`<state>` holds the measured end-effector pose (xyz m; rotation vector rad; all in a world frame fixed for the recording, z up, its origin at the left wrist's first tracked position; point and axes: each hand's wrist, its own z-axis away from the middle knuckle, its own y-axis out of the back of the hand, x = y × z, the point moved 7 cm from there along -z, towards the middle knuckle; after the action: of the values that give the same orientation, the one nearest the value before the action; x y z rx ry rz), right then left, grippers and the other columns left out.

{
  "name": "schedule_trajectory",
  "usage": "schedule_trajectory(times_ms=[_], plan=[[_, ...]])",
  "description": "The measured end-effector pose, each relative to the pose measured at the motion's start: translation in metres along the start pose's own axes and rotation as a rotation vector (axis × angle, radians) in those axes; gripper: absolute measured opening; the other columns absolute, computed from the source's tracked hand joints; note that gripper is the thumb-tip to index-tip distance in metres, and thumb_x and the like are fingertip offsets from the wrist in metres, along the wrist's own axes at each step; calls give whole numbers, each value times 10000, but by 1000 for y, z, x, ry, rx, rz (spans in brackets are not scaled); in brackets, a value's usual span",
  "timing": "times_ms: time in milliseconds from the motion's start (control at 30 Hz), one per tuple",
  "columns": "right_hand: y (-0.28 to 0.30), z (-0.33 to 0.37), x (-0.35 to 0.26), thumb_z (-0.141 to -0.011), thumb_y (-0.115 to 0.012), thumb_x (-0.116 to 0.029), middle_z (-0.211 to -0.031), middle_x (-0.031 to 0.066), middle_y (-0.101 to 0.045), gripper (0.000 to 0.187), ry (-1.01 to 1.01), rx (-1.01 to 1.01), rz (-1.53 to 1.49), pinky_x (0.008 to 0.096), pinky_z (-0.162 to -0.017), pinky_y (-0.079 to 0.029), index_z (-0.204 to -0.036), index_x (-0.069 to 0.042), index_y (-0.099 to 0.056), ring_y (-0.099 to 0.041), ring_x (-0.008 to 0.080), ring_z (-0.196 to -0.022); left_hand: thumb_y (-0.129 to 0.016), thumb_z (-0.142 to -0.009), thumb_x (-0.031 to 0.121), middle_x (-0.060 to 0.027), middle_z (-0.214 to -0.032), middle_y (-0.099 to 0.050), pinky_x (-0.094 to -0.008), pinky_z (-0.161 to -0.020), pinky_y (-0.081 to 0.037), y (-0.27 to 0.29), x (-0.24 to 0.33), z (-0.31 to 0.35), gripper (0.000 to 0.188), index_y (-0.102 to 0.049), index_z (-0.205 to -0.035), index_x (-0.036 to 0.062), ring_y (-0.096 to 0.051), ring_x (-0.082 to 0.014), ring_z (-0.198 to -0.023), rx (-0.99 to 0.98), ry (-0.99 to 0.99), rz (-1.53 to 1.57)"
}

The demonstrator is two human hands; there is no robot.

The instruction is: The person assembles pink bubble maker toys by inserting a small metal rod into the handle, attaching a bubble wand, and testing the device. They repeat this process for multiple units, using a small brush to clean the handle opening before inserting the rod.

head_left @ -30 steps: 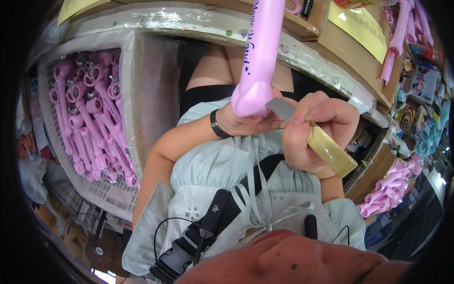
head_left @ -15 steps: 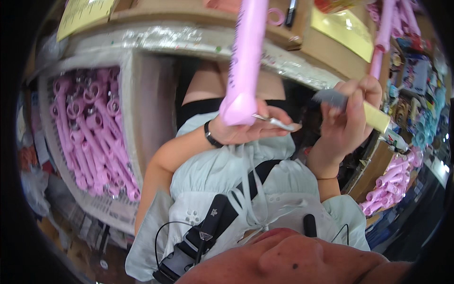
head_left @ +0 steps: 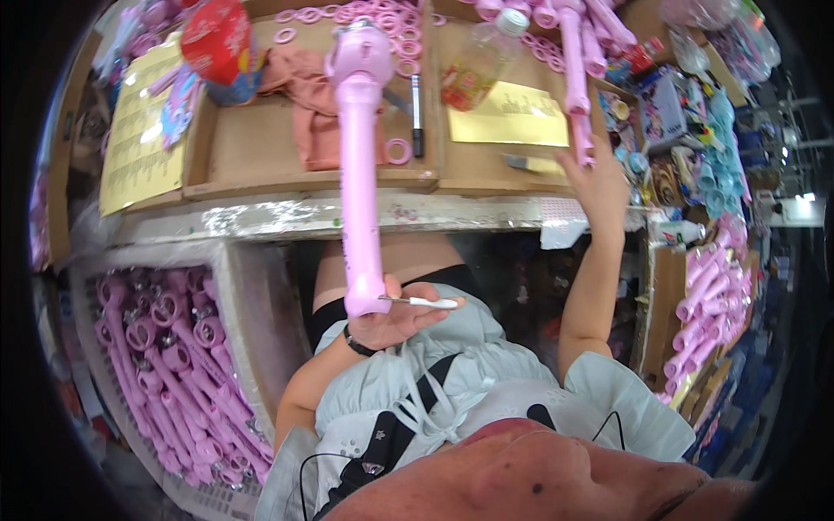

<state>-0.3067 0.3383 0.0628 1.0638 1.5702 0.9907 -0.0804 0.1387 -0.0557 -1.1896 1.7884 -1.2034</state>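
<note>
My left hand [head_left: 401, 327] is closed around the near end of a long pink plastic wand [head_left: 360, 174]. The wand points away over the worktable, its bulbous head at the far end and dark markings along its side. A small white-handled tool [head_left: 432, 303] with a thin metal shaft also lies across these fingers. Beyond the table edge, my right hand [head_left: 599, 187] has its thumb and fingers around the lower end of another pink tubular piece [head_left: 577, 87], which hangs from a pile. A grey blade with a yellow handle [head_left: 543, 164] lies in the cardboard tray beside that hand.
Cardboard trays [head_left: 248, 161] on the table hold pink rings [head_left: 400, 151], an orange cloth [head_left: 317, 130], a marker [head_left: 417, 117], yellow paper [head_left: 508, 117] and a drink bottle [head_left: 482, 65]. A crate [head_left: 169, 253] of pink wands stands left; more pink pieces [head_left: 708, 286] are stacked right.
My right hand has let go of the blade and reached forward to the pink piece. My left hand has moved slightly left and nearer, still holding the wand and white-handled tool. The view has tilted up.
</note>
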Motion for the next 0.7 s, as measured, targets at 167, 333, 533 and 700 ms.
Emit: schedule_trajectory(times_ms=[167, 333, 533, 700], plan=[[-12, 17, -106, -834, -620, -165, -928, 140, -645, 247, 657, 111, -288, 348, -750, -484, -1030, -14, -621, -620, 288, -870, -649, -860, 201, -164, -1325, -410, -473, -1138, -201, 5, 0, 3, 213, -580, -1061, 204, -163, -519, -1332, -76, -17, 69], [-104, -7, -206, -754, -548, -80, -826, 119, -621, 110, 875, -119, 15, 401, -718, -482, -832, -31, -607, -605, 297, -801, -654, -855, 214, -140, -1307, -429, -471, -1131, -226, 13, 1, 7, 202, -580, -1043, 214, -164, -537, -1323, -82, 11, 94], [-91, 23, -197, -762, -544, -52, -912, 105, -622, 168, 979, -2, -262, 407, -814, -429, -907, -57, -630, -596, 284, -855, -652, -855, 271, -139, -1291, -431, -481, -1131, -240, 16, 7, 14, 170, -568, -995, 221, -114, -552, -1325, -91, 10, 2], [-70, 17, -138, -845, -551, -156, -933, 106, -627, 184, 626, -334, -488, 397, -795, -455, -968, -64, -651, -582, 299, -893, -606, -887, 289, -156, -1298, -424, -503, -1134, -212, 19, 8, 17, 152, -581, -1014, 208, -113, -547, -1327, -128, 23, -2]])
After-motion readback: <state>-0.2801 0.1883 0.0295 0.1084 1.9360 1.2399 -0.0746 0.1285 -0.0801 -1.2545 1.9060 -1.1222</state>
